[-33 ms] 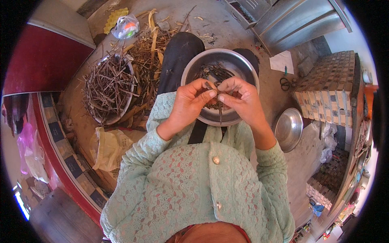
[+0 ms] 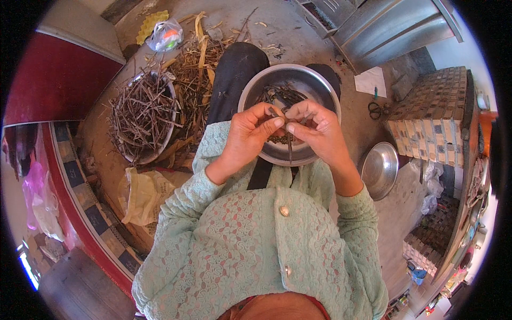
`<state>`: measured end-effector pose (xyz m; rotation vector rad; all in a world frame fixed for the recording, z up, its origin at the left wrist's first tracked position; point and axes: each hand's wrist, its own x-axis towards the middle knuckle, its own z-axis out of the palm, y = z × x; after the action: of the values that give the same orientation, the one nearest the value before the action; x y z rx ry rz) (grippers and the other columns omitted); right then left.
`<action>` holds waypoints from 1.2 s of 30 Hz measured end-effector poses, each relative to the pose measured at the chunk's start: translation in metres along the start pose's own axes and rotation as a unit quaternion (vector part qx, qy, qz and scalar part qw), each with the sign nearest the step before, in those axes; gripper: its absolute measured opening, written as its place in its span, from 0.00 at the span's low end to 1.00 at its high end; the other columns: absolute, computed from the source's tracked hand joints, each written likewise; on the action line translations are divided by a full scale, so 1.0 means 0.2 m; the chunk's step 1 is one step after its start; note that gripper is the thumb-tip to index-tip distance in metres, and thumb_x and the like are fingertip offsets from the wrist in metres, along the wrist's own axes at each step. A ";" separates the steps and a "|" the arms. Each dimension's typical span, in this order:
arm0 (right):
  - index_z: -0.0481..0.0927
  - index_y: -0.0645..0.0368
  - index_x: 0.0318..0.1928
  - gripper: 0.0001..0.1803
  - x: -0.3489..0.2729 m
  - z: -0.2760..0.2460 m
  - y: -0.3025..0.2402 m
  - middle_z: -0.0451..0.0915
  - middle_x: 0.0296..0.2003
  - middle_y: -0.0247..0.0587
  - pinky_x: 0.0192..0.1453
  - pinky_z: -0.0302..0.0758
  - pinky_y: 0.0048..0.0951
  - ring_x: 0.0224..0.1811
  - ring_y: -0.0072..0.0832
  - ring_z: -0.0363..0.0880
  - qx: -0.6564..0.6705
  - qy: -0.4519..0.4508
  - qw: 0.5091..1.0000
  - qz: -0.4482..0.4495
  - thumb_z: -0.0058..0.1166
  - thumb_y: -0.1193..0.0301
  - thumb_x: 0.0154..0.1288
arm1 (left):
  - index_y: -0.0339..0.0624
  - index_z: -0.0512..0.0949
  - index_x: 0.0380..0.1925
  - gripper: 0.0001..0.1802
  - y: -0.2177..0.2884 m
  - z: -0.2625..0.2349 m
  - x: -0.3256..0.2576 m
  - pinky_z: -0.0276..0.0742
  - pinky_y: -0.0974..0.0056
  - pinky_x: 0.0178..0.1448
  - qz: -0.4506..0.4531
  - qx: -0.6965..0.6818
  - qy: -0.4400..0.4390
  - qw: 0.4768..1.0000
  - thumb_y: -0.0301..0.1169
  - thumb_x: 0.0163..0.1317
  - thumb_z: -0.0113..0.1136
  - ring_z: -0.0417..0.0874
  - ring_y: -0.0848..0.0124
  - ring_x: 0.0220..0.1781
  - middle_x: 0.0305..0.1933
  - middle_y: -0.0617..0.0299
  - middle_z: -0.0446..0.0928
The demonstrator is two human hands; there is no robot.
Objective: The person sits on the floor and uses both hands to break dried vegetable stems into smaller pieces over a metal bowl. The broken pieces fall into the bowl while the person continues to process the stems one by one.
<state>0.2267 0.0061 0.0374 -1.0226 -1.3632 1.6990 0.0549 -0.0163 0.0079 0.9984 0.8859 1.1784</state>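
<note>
Item: dry pod point(image 2: 288, 140), pinched by left hand point(image 2: 249, 136) and right hand point(image 2: 319, 133) grips; seeds may spill past steel bowl point(image 2: 320, 85) below.

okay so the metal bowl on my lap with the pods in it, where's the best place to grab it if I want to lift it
Probably the metal bowl's bare rim on your left side, coming in from the left. The left hand and right hand, both pinching a thin dark pod, cover the near edge, while the far and left rim lie open. The rolled lip gives fingers a hold.
</note>
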 end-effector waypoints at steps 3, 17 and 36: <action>0.74 0.63 0.41 0.07 0.03 0.00 -0.01 0.78 0.35 0.33 0.39 0.73 0.18 0.35 0.15 0.75 -0.018 -0.012 1.000 -0.008 0.53 0.78 0.62 | 0.36 0.75 0.33 0.04 0.02 0.00 0.00 0.75 0.75 0.36 0.008 -0.028 0.025 0.999 0.26 0.64 0.56 0.77 0.81 0.30 0.29 0.67 0.77; 0.78 0.60 0.37 0.10 0.24 -0.09 0.08 0.79 0.34 0.50 0.38 0.76 0.39 0.34 0.45 0.80 -0.516 -0.048 0.843 -0.147 0.58 0.70 0.54 | 0.36 0.67 0.33 0.14 0.16 -0.67 -0.07 0.76 0.71 0.24 0.159 0.138 0.464 0.861 0.29 0.58 0.64 0.74 0.77 0.25 0.29 0.61 0.71; 0.76 0.55 0.31 0.04 0.20 -0.10 0.01 0.77 0.30 0.40 0.35 0.72 0.38 0.32 0.42 0.77 -0.570 0.008 0.815 -0.104 0.57 0.73 0.54 | 0.39 0.78 0.29 0.10 0.08 -0.31 0.02 0.74 0.64 0.43 0.280 0.457 0.108 0.837 0.17 0.44 0.65 0.78 0.62 0.40 0.36 0.58 0.77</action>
<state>0.2265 0.0496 0.0275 -1.3838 -2.4416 0.5631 -0.0068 -0.0013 0.0022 2.0347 1.4587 1.3769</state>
